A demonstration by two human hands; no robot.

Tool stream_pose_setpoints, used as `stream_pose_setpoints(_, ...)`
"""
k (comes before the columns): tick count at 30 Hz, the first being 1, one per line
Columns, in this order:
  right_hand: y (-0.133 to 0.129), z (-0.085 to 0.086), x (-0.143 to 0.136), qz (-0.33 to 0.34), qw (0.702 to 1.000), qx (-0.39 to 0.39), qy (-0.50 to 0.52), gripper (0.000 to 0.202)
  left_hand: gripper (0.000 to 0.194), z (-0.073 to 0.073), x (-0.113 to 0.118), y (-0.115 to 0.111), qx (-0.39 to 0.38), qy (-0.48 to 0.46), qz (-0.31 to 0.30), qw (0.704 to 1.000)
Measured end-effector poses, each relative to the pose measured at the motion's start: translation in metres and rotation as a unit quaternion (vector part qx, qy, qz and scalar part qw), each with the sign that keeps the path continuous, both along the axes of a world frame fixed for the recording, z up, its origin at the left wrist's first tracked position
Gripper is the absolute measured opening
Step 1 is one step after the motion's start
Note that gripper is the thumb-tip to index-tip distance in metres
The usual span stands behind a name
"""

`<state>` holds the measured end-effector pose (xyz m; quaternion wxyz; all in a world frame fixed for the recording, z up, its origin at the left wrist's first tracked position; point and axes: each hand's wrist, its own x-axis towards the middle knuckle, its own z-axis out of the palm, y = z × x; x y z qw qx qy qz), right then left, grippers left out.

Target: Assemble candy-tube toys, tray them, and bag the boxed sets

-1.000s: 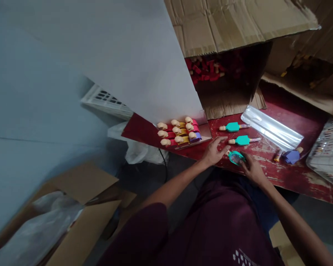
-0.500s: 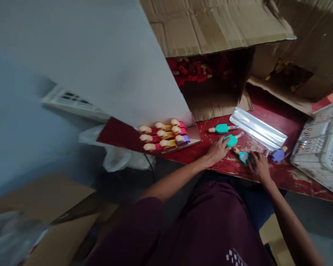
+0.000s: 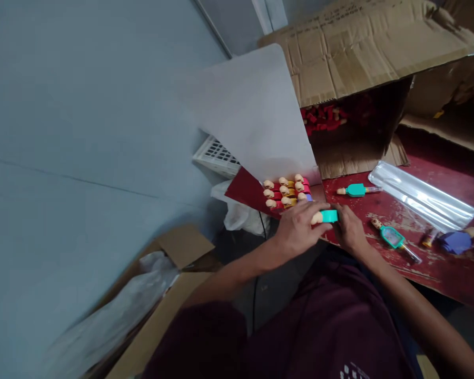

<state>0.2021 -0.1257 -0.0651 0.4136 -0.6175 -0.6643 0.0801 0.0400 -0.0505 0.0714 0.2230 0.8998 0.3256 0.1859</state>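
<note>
Between both hands, near the table's front edge, is a teal plastic toy (image 3: 330, 216) with a beige, knob-like end. My left hand (image 3: 298, 226) pinches it by the beige end. The fingers of my right hand (image 3: 349, 226) close round its other end, where a clear tube may be hidden. Just beyond my left hand, red, yellow and purple toys (image 3: 285, 191) with beige ends stand in rows on a board. To the right lie two more teal toys, one farther back (image 3: 355, 190) and one nearer (image 3: 392, 237), both with clear tubes.
A purple toy (image 3: 456, 242) lies at the right beside clear plastic sleeves (image 3: 426, 195) on the red table (image 3: 363, 210). Behind is an open cardboard box (image 3: 351, 63) of red pieces. A white board (image 3: 256, 105) leans at the left; an open carton (image 3: 142, 316) stands below.
Both hands have moved left and come together, lifting one teal toy from the table. My right hand has left the nearer teal toy, which stays lying there. The view has shifted left.
</note>
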Motion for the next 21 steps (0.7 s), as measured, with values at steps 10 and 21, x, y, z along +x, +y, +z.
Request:
stream_pose_setpoints(10, -0.005, -0.068, 0.003, -0.16, 0.953, -0.186, 0.179, 0.065, 0.019, -0.001, 0.037, 0.089, 0.096, 0.229, 0.021, 0.969)
stream_pose_setpoints(21, 0.031, -0.072, -0.001, -0.145, 0.953, -0.248, 0.097, 0.052, 0.017, -0.034, 0.041, 0.107, 0.067, 0.214, 0.01, 0.975)
